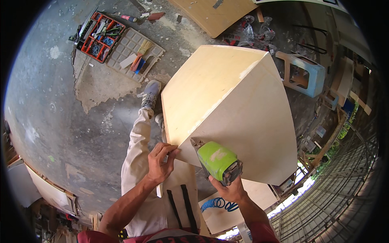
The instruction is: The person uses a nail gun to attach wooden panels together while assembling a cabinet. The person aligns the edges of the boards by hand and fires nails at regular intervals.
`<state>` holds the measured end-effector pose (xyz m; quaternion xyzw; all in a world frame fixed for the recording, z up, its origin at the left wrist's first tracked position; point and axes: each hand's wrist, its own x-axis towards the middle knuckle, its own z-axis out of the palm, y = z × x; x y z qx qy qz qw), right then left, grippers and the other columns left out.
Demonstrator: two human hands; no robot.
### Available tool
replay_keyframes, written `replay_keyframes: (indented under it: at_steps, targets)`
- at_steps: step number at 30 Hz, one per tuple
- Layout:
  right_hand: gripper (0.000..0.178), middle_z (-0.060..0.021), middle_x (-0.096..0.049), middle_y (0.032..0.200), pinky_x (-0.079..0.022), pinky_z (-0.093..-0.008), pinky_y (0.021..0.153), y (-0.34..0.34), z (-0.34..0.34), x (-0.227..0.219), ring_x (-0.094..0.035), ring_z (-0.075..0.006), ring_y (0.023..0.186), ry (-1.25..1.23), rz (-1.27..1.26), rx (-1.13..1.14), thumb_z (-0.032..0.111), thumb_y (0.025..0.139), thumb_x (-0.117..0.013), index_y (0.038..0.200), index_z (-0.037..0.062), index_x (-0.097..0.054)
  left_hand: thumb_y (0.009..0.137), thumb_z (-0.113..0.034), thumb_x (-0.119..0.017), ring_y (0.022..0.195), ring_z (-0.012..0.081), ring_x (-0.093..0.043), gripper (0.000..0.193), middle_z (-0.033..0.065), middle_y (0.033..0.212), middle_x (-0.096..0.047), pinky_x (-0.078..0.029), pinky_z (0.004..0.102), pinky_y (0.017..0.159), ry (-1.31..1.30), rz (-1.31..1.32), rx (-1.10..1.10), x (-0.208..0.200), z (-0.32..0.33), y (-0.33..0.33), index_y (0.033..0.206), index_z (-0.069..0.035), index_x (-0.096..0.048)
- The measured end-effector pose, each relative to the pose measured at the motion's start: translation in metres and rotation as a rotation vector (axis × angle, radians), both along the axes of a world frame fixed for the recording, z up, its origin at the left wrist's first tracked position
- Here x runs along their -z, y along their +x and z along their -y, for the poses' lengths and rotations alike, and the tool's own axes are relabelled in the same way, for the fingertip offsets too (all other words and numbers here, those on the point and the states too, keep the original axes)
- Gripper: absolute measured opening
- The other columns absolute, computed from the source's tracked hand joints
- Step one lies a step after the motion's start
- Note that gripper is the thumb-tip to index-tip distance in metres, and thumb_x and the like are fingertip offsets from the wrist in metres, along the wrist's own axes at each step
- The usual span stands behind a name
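Observation:
In front of me stands a large pale plywood box [247,117], tilted, with one long edge running up and away to the right. My right hand [231,189] is closed round a green nail gun [218,158]; its dark nose lies at or close to the box's near edge. To the left of the nose, my left hand [162,161] has its fingers curled and pinched at the box's near left corner. Its fingertips partly hide that corner. A blue coiled hose [219,203] hangs below the nail gun; where it joins the gun is hidden.
At the upper left an orange organizer case [103,36] of screws lies open, its clear lid [121,50] bearing a brush [142,48]. My shoe [152,91] is beside the box. A brown board [214,16] lies beyond; a blue-sided frame [306,75] stands right.

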<state>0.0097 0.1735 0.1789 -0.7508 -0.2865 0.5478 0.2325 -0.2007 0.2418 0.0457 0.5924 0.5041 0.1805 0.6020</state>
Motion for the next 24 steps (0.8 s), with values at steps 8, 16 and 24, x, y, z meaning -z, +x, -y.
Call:
replay_keyframes:
  at_steps: [8,16,24]
  targets:
    - [0.026,-0.0150,-0.074,0.095,-0.057,-0.0355,0.077,-0.003,0.002,0.000,-0.074,-0.0261,0.085,0.057,0.041,0.023,0.006,0.082,-0.075,0.105,-0.0029,-0.067,0.082,0.004,-0.075,0.074,0.0260,-0.064,0.016,0.0123,0.086,-0.068,-0.051,0.0354,0.065,0.000,0.005,0.000,-0.002,0.000,-0.002,0.097,0.001,-0.070]
    - [0.018,-0.0142,-0.074,0.092,-0.057,-0.0362,0.076,0.004,-0.004,0.002,-0.074,-0.0276,0.085,0.015,0.078,-0.035,0.006,0.082,-0.075,0.097,-0.0021,-0.069,0.081,0.005,-0.075,0.074,0.0269,-0.064,0.016,0.0126,0.086,-0.068,-0.051,0.0357,0.065,0.020,0.011,0.007,0.001,0.001,-0.002,0.096,0.001,-0.070]
    - [0.019,-0.0133,-0.074,0.092,-0.057,-0.0352,0.076,0.001,-0.001,0.003,-0.074,-0.0272,0.084,-0.010,0.058,-0.010,0.005,0.081,-0.075,0.098,-0.0016,-0.068,0.081,0.005,-0.074,0.074,0.0275,-0.064,0.017,0.0128,0.086,-0.067,-0.051,0.0362,0.065,0.002,0.012,0.004,0.000,0.000,-0.003,0.096,0.000,-0.070]
